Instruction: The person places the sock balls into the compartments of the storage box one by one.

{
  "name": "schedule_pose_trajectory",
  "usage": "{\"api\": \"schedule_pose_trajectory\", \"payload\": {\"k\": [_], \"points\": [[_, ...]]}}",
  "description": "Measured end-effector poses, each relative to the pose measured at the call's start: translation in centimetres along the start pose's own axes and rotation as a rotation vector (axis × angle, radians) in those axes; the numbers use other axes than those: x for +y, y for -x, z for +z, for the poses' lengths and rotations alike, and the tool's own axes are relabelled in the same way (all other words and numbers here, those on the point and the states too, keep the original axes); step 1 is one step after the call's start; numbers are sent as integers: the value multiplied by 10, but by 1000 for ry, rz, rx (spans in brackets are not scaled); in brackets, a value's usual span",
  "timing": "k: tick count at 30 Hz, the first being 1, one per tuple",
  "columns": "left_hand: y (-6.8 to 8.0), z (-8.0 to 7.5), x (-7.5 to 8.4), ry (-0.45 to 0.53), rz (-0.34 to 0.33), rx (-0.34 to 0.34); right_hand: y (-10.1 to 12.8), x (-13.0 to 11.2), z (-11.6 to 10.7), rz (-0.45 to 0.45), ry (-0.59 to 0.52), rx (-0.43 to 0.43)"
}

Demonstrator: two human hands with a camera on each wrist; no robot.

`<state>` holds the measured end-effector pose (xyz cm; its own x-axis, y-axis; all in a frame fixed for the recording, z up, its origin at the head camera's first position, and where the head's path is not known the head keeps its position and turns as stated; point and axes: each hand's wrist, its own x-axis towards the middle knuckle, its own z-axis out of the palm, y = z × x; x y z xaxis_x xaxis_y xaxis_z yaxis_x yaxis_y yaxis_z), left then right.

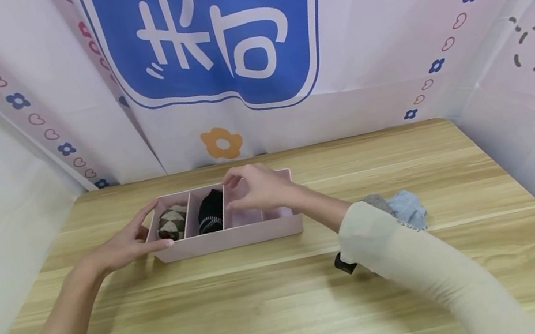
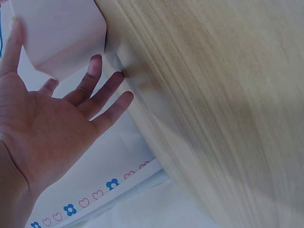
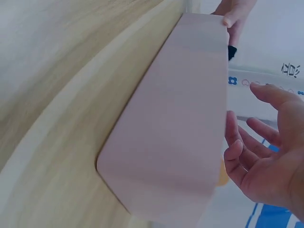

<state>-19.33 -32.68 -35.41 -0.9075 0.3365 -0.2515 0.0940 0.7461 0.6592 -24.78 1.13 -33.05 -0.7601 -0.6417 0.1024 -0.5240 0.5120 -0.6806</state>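
A long pink divided storage box (image 1: 229, 239) stands on the table. Its leftmost compartment holds a folded brown-and-cream argyle sock (image 1: 172, 222); the adjoining one holds a black sock (image 1: 210, 211) with white stitching. My left hand (image 1: 120, 247) holds the box's left end, thumb along the front rim and index finger at the back corner; its other fingers spread free in the left wrist view. Over the third compartment is my right hand (image 1: 263, 188), fingers loosely bent with nothing between them. The right wrist view shows that hand (image 3: 270, 152) beside the box's top edge.
On the right of the wooden table (image 1: 268, 307) lie a light blue cloth piece (image 1: 407, 209) and a grey one (image 1: 377, 203), partly behind my right sleeve. A printed cloth backdrop (image 1: 366, 58) rises at the table's back edge, with white side walls.
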Motion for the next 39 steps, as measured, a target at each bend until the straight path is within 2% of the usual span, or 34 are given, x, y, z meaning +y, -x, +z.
{"api": "schedule_pose_trajectory", "payload": {"k": [6,14,20,25,39], "points": [[0,0,-2,0,-8,0,13,5,-18,10,39,8],[0,1,-4,6,-10,-6,33,24,-44,-9,22,36],[-1,0,-3,9,-5,-8,54,43,-63,48,-8,55],[0,0,-1,3,-15,-12,70,57,-72,83,17,72],[-1,0,-1,5,-11,-9,109,89,-99,130,83,13]]}}
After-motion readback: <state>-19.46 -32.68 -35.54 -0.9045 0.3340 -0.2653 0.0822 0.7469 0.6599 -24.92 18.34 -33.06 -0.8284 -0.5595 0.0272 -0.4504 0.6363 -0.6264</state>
